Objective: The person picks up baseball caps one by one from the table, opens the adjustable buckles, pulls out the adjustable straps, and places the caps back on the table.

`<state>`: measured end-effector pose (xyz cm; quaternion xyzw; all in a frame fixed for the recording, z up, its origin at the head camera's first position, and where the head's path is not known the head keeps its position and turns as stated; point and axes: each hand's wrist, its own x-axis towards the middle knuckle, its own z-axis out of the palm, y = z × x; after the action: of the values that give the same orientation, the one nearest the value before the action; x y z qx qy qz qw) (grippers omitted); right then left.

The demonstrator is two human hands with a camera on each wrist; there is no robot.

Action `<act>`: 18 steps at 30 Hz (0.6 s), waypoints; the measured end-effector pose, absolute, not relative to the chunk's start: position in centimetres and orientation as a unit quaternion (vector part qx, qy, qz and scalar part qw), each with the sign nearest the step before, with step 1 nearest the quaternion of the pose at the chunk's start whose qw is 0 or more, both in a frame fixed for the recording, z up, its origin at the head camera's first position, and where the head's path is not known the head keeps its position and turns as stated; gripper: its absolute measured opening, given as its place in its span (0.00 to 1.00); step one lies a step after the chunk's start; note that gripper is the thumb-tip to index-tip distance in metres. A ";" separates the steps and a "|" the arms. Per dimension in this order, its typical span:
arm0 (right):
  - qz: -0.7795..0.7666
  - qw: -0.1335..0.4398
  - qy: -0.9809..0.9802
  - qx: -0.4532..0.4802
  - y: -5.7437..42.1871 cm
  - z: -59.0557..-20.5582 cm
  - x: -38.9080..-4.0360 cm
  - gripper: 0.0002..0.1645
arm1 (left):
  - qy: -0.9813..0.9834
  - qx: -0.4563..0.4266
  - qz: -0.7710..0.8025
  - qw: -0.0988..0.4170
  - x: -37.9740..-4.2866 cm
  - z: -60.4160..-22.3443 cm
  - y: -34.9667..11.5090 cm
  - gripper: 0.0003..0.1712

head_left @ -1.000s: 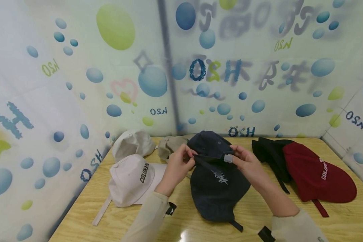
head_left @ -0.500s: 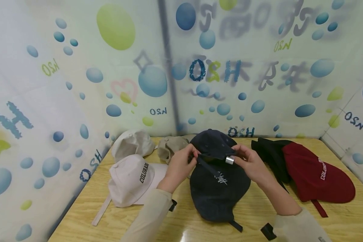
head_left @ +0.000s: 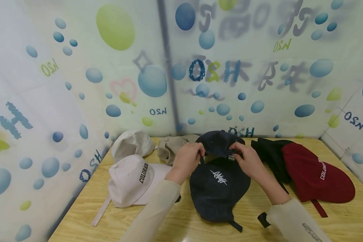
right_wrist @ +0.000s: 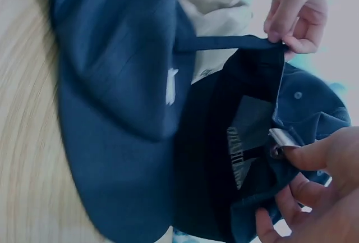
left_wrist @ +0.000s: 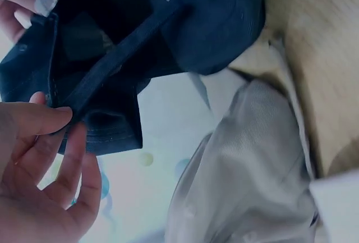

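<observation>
A dark navy baseball cap (head_left: 219, 143) is held up by both hands, its back opening turned toward me. My left hand (head_left: 187, 159) pinches the cap's fabric strap (left_wrist: 120, 55) between thumb and fingers at the edge of the opening. On the other side of the opening, my right hand (head_left: 249, 159) grips the cap edge, its thumb at the silver metal buckle (right_wrist: 283, 137). The strap's loose end hangs down, apart from the buckle. Directly in front lies a second navy cap (head_left: 217, 198) with white lettering, overlapped by the held cap in the head view.
Left on the wooden table (head_left: 109, 232) are a pale pink cap (head_left: 127, 181), a whitish cap (head_left: 133, 144) and a beige cap (head_left: 170, 146). To the right, a dark red cap (head_left: 317, 176) overlaps a black cap (head_left: 273, 158). A printed curtain (head_left: 199, 111) stands behind.
The held cap has shifted slightly right and tipped, its opening now facing me more. Its strap no longer dangles across the white lettering. The left hand has moved right and up with it.
</observation>
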<state>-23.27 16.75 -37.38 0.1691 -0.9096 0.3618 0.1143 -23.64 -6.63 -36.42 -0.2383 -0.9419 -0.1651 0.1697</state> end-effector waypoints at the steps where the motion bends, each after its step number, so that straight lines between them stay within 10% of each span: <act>1: 0.352 0.118 -0.913 0.167 16.8 -37.5 -23.4 0.11 | -0.943 -0.241 -0.163 0.163 -23.7 -36.5 -6.5 0.09; 18: 0.177 -0.021 -0.979 0.095 18.7 -38.8 -23.1 0.14 | -0.939 -0.270 -0.177 0.116 -22.4 -37.8 -8.7 0.11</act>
<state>-23.09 18.70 -38.83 0.0949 -0.9793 0.1774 -0.0206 -22.43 -8.73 -37.84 -0.2697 -0.9395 -0.1769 0.1157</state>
